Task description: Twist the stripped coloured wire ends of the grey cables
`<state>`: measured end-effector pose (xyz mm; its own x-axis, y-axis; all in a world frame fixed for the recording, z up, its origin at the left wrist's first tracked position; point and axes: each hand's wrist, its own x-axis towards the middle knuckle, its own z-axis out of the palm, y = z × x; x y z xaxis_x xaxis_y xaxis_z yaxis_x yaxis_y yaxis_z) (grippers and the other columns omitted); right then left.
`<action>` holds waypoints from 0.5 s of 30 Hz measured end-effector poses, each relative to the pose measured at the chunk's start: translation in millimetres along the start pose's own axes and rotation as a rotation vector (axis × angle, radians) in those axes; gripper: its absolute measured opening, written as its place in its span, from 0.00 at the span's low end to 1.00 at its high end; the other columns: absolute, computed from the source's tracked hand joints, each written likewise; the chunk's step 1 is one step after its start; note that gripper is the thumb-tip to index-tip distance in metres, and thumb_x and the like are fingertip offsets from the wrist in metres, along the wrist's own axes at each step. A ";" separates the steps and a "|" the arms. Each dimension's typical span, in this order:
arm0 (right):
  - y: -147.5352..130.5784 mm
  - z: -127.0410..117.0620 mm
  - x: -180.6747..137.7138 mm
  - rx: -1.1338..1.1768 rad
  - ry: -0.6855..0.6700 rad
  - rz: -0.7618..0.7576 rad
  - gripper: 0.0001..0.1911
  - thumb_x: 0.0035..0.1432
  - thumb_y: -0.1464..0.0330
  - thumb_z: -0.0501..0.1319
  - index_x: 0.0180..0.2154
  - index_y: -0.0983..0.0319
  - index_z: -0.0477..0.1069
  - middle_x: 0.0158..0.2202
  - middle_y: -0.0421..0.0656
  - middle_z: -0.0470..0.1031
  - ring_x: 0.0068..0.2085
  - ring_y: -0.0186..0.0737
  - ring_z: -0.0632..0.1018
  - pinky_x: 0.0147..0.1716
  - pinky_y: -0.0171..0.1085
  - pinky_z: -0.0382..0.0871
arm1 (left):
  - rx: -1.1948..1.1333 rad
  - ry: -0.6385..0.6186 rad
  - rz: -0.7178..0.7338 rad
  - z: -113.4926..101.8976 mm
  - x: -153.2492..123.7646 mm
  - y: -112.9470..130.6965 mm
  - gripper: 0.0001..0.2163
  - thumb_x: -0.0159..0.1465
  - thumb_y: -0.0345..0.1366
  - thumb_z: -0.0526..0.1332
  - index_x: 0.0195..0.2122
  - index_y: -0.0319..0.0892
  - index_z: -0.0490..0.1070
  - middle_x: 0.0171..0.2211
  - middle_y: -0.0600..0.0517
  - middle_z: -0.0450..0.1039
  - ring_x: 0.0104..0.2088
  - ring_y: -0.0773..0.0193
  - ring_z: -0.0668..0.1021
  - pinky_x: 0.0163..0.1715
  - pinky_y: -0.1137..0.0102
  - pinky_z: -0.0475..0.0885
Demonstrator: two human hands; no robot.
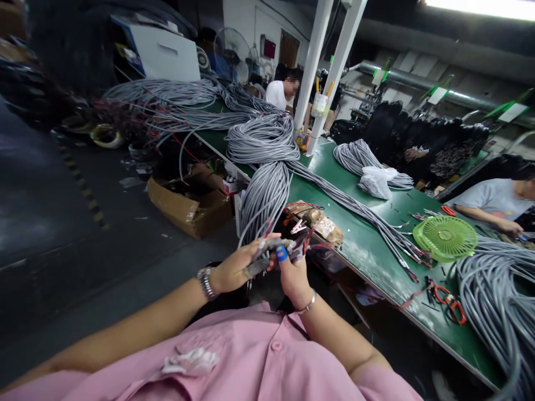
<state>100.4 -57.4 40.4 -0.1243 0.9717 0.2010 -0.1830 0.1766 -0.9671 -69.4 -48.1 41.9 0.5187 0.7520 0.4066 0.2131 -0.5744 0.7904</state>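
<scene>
My left hand (236, 268) is closed around the end of a grey cable (271, 244), with a watch on that wrist. My right hand (292, 273), its thumb wrapped in blue tape and a bracelet on the wrist, pinches the cable's stripped coloured wires (301, 240) just to the right of my left hand. Both hands hover off the front edge of the green table (368, 250), above my pink shirt. A thick bundle of grey cables (265, 195) hangs over the table edge right behind my hands.
Grey cable coils (261, 136) cover the table's far end and another heap (497, 295) lies at the right. A green fan guard (445, 238), a white bag (376, 181) and orange cutters (449, 301) lie on it. An open cardboard box (190, 200) sits on the floor. Two other people work nearby.
</scene>
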 end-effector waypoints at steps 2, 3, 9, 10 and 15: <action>5.9 -3.0 6.3 0.054 0.068 0.047 0.19 0.59 0.52 0.57 0.28 0.61 0.66 0.20 0.38 0.68 0.19 0.31 0.68 0.20 0.33 0.67 | -0.129 -0.014 -0.001 21.4 17.5 -9.6 0.20 0.69 0.46 0.48 0.47 0.38 0.71 0.39 0.44 0.75 0.38 0.60 0.75 0.43 0.65 0.71; 7.5 -6.7 8.0 0.038 0.097 0.052 0.20 0.60 0.51 0.56 0.28 0.61 0.66 0.21 0.37 0.67 0.18 0.31 0.68 0.19 0.33 0.66 | -0.165 -0.022 -0.027 29.6 23.0 -15.0 0.20 0.69 0.46 0.46 0.43 0.38 0.72 0.33 0.46 0.74 0.34 0.62 0.73 0.40 0.67 0.71; -9.4 -31.1 13.4 -0.608 0.052 -0.314 0.13 0.60 0.58 0.58 0.33 0.61 0.73 0.35 0.47 0.75 0.39 0.43 0.75 0.41 0.42 0.71 | -0.217 0.007 -0.054 47.5 24.9 -40.7 0.20 0.68 0.47 0.48 0.40 0.37 0.74 0.34 0.46 0.74 0.37 0.59 0.74 0.43 0.65 0.70; -14.0 -32.6 16.7 -0.675 0.040 -0.359 0.12 0.60 0.59 0.58 0.35 0.61 0.74 0.38 0.48 0.75 0.42 0.45 0.75 0.45 0.44 0.69 | -0.221 -0.013 -0.048 46.2 23.5 -43.3 0.21 0.69 0.47 0.48 0.42 0.37 0.74 0.35 0.45 0.75 0.37 0.59 0.74 0.43 0.65 0.70; -19.4 -25.6 38.4 -0.623 -0.135 -0.269 0.14 0.62 0.59 0.56 0.41 0.60 0.74 0.35 0.44 0.75 0.38 0.41 0.75 0.40 0.39 0.70 | -0.282 -0.271 -0.099 27.0 28.2 -47.4 0.21 0.65 0.50 0.53 0.42 0.36 0.76 0.29 0.47 0.77 0.31 0.61 0.76 0.36 0.68 0.73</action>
<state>124.2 -19.5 62.9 -0.2808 0.8606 0.4249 0.3653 0.5052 -0.7819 -42.5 -8.5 3.6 0.7146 0.6651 0.2165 0.0568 -0.3637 0.9298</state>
